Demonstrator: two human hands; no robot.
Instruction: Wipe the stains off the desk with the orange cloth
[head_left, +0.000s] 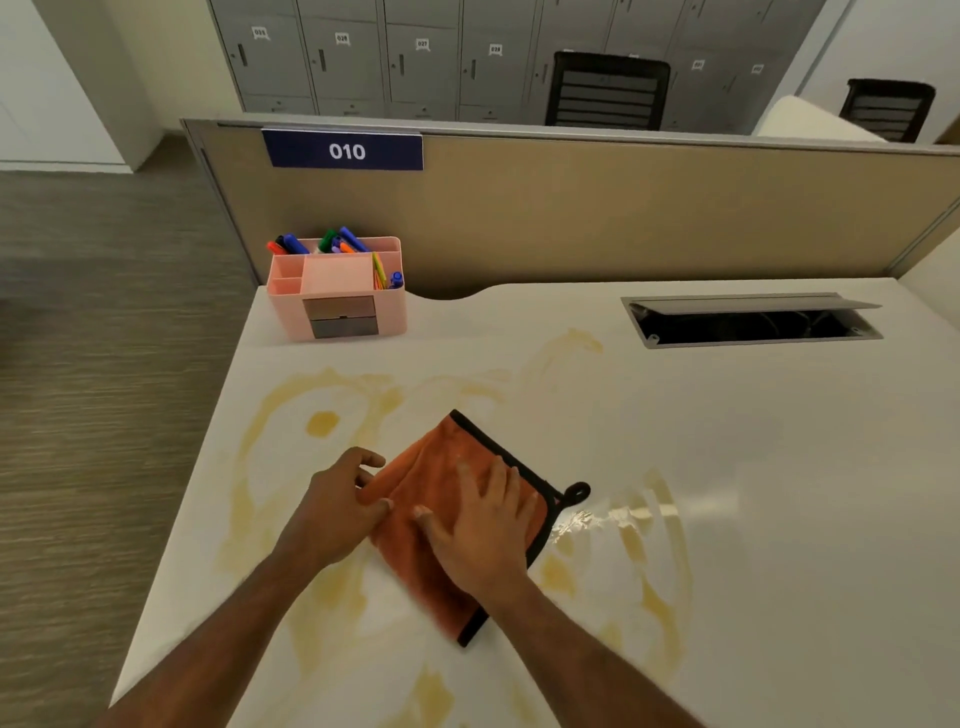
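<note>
An orange cloth (431, 478) with a black hem and a hanging loop lies folded flat on the white desk (727, 467). My right hand (483, 535) rests palm down on the cloth, fingers spread. My left hand (337, 504) pinches the cloth's left edge between thumb and fingers. Yellow-brown stains (322, 423) smear the desk in rings and streaks to the left of the cloth, in front of it and to its right, where a wet patch (587, 519) glistens.
A pink desk organiser (337, 291) with coloured markers stands at the back left corner. An open cable hatch (748, 322) is set into the desk at the back right. A beige partition (571, 208) closes the far side. The desk's left edge drops to the floor.
</note>
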